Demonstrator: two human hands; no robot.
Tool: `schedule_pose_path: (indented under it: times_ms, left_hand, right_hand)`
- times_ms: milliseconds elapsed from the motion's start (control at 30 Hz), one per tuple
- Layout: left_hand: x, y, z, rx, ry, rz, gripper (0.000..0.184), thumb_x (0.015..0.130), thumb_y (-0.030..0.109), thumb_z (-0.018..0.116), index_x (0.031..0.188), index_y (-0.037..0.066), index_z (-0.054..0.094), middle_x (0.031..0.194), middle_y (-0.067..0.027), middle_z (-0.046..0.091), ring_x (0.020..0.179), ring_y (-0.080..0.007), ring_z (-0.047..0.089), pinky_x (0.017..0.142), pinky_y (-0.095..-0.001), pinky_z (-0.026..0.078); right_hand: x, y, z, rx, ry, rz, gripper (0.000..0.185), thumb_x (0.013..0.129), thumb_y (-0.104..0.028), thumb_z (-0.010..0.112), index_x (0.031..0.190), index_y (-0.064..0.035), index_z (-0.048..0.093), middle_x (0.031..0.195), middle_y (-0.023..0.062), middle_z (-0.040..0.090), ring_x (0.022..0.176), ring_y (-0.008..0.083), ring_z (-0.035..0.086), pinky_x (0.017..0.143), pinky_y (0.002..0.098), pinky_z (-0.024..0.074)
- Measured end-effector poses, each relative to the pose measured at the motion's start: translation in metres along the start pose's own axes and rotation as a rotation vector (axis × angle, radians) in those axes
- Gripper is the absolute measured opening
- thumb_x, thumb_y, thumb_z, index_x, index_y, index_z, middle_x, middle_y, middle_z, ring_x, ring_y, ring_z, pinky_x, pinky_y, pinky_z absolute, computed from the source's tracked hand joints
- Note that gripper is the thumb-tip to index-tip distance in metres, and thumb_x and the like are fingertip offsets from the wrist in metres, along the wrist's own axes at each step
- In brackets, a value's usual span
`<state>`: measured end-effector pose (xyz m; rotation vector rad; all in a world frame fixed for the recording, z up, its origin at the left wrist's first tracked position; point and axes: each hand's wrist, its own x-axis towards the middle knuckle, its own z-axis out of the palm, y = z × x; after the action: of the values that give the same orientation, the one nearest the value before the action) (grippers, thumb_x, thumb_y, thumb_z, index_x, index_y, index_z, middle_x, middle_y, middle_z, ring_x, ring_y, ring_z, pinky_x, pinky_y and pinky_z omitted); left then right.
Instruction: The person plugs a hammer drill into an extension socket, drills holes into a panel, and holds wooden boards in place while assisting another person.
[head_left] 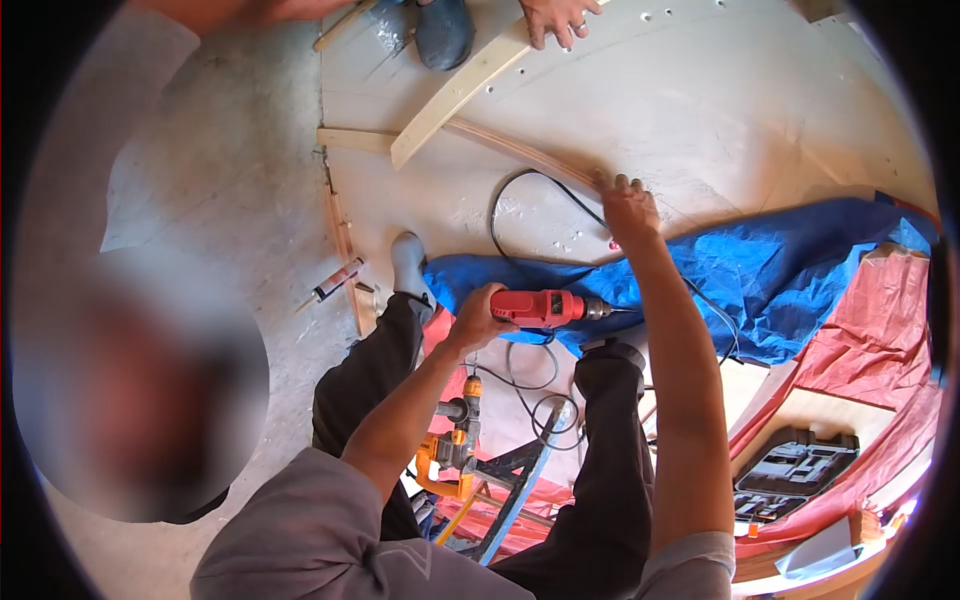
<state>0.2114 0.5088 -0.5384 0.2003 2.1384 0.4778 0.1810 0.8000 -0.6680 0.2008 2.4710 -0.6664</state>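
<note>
A red corded drill [540, 307] is in my left hand [478, 318], its chuck and thin bit pointing right, above the blue tarp [780, 260]. My right hand [630, 208] reaches forward and is closed on the near end of a long thin wooden strip [520, 150]. The strip runs left across the pale panel [700, 130] to a wider curved board [450, 100]. A co-worker's hand [558, 20] with a ring rests on the upper end of that board.
A yellow power tool [450, 450] stands by a blue-sided ladder [520, 505] between my legs. A caulk tube [338, 280] lies at left. An open black tool case [795, 470] sits lower right on red tarp. A black cord [495, 215] loops ahead. Another person is at left.
</note>
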Motion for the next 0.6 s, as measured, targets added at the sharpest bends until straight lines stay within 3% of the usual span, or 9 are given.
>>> schedule_pose_path:
  times_ms: [67, 233, 433, 500, 533, 600]
  left_hand:
    - [-0.001, -0.001, -0.001, -0.010, -0.024, 0.001, 0.064, 0.054, 0.010, 0.088, 0.109, 0.002, 0.055, 0.100, -0.0139, 0.062, 0.094, -0.0284, 0.062, 0.083, -0.0362, 0.048]
    - [-0.004, -0.007, 0.004, -0.022, 0.003, -0.024, 0.065, 0.052, 0.012, 0.088, 0.108, 0.004, 0.055, 0.101, -0.0151, 0.062, 0.099, -0.0344, 0.057, 0.087, -0.0421, 0.045]
    - [-0.006, 0.002, 0.001, -0.017, -0.022, -0.056, 0.065, 0.054, 0.012, 0.088, 0.109, 0.003, 0.055, 0.103, -0.0157, 0.062, 0.099, -0.0332, 0.059, 0.086, -0.0402, 0.047]
    - [-0.004, 0.008, -0.005, -0.101, -0.131, -0.132, 0.066, 0.054, 0.013, 0.088, 0.110, 0.003, 0.055, 0.104, -0.0160, 0.063, 0.098, -0.0320, 0.061, 0.085, -0.0387, 0.048]
    - [-0.006, 0.003, -0.002, -0.070, -0.087, -0.025, 0.066, 0.057, 0.014, 0.088, 0.113, 0.002, 0.055, 0.102, -0.0133, 0.065, 0.096, -0.0248, 0.064, 0.083, -0.0337, 0.050]
    - [-0.011, -0.004, 0.000, -0.114, -0.168, -0.100, 0.067, 0.057, 0.015, 0.088, 0.114, 0.002, 0.055, 0.102, -0.0126, 0.066, 0.096, -0.0239, 0.064, 0.084, -0.0333, 0.050]
  right_hand:
    - [0.010, -0.019, -0.002, 0.006, 0.050, 0.008, 0.040, 0.089, -0.012, 0.048, 0.128, -0.0176, 0.049, 0.109, 0.0106, 0.058, 0.102, 0.0285, 0.059, 0.078, 0.0398, 0.0518]
    - [0.029, -0.054, 0.026, -0.017, 0.125, -0.086, 0.030, 0.089, -0.013, 0.047, 0.118, -0.0151, 0.054, 0.104, 0.0091, 0.058, 0.101, 0.0276, 0.057, 0.080, 0.0418, 0.0483]
    - [0.045, -0.023, -0.004, -0.100, 0.352, -0.135, 0.028, 0.086, -0.013, 0.050, 0.114, -0.0163, 0.057, 0.100, 0.0066, 0.056, 0.101, 0.0277, 0.055, 0.078, 0.0415, 0.0461]
    - [0.047, -0.013, -0.003, -0.113, 0.385, -0.156, 0.033, 0.086, -0.014, 0.050, 0.118, -0.0171, 0.057, 0.105, 0.0075, 0.057, 0.104, 0.0288, 0.053, 0.081, 0.0450, 0.0460]
    - [0.042, -0.008, 0.014, -0.150, 0.489, -0.203, 0.035, 0.086, -0.015, 0.050, 0.121, -0.0169, 0.056, 0.109, 0.0083, 0.057, 0.106, 0.0294, 0.053, 0.083, 0.0470, 0.0452]
    - [0.023, -0.007, 0.045, -0.319, 0.642, -0.279, 0.040, 0.086, -0.016, 0.050, 0.125, -0.0159, 0.054, 0.119, 0.0108, 0.055, 0.110, 0.0310, 0.051, 0.089, 0.0513, 0.0429]
